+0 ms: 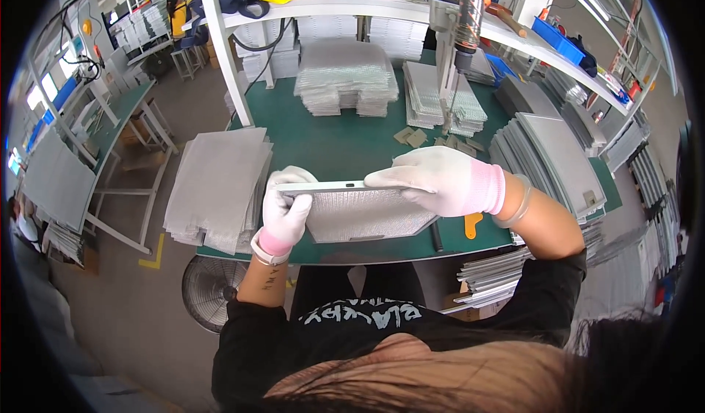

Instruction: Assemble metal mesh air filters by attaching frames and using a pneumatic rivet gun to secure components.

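Your left hand (pixel 288 206) pinches the left end of a thin, silver-faced panel (pixel 367 216), thumb at the front and fingers wrapped behind. Your right hand (pixel 449 182) grips the panel's upper edge toward its right end, the fingers close together and pointing left. Both hands wear white gloves with pink cuffs. The panel is tilted up in front of you, over the near part of the green surface (pixel 290 138).

Just beside its right end are a black stick (pixel 437 234) and an orange scraper (pixel 472 226). Beyond your right hand lie small flat pieces (pixel 416 138), with a power drill (pixel 470 20) hanging above them. A stack of grey sheets (pixel 217 182) is to your left, silvery sheets (pixel 345 71) are piled at the back, and framed panels (pixel 554 163) lean together on your right.
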Demonstrator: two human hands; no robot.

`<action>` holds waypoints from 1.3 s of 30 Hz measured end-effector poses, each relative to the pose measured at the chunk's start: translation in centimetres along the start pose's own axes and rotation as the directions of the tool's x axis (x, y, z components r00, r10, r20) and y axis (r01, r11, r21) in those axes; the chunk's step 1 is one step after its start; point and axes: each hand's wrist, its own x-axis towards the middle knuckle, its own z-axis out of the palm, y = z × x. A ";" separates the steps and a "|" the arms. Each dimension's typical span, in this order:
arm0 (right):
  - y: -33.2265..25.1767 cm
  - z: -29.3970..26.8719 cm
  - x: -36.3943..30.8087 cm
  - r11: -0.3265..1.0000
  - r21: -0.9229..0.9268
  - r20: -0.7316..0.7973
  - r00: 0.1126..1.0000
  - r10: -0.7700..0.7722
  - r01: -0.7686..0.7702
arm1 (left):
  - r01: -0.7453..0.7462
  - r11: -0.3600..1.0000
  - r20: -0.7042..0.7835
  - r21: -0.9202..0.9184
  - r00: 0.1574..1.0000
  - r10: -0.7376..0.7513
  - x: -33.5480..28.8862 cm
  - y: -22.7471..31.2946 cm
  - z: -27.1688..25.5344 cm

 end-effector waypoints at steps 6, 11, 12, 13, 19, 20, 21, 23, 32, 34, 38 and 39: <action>0.3 1.2 1.6 0.994 0.103 0.002 0.999 -0.043 0.043 | -0.201 0.978 -0.200 0.060 0.957 0.209 -0.5 -1.2 1.0; -0.5 0.8 2.2 0.995 0.016 0.062 0.993 0.102 -0.103 | -0.158 0.985 -0.354 -0.064 0.927 0.125 -0.2 -1.4 2.4; -0.4 0.7 2.4 0.997 -0.008 0.087 0.993 0.074 -0.074 | -0.181 0.983 -0.371 -0.012 0.914 0.164 -0.1 -1.6 2.3; -0.2 0.6 2.3 0.998 -0.037 0.110 0.993 0.052 -0.048 | -0.205 0.978 -0.382 0.035 0.901 0.203 0.2 -1.9 2.4; 0.8 1.1 2.3 0.998 -0.048 0.042 0.999 0.030 -0.028 | -0.152 0.953 -0.490 0.263 0.830 0.267 1.0 -1.6 3.6; 0.8 1.1 2.4 0.999 -0.046 0.044 0.999 0.029 -0.027 | -0.094 0.922 -0.497 0.376 0.819 0.286 1.1 -1.5 3.7; 0.8 1.1 2.4 0.998 -0.048 0.042 0.998 0.039 -0.037 | -0.091 0.909 -0.503 0.406 0.808 0.306 1.3 -1.4 3.8; 0.9 1.2 2.4 0.998 -0.050 0.042 0.998 0.047 -0.045 | -0.095 0.902 -0.487 0.422 0.815 0.314 1.2 -1.5 3.8; 1.1 1.6 2.8 0.999 -0.038 0.023 1.000 -0.012 0.013 | -0.059 0.968 -0.466 0.242 0.868 0.169 0.5 -1.6 2.1; 1.2 1.7 2.8 0.999 -0.031 0.026 0.999 -0.027 0.028 | -0.047 0.998 -0.488 0.030 0.871 0.056 0.4 -2.0 2.1; 0.8 1.6 2.5 0.993 -0.117 0.034 0.999 0.024 -0.020 | -0.236 0.956 -0.285 0.175 0.917 0.278 0.7 -3.6 0.8; 0.7 1.3 2.6 0.968 -0.239 -0.050 0.995 -0.084 0.070 | -0.187 0.966 -0.262 0.179 0.937 0.230 0.2 -4.6 0.5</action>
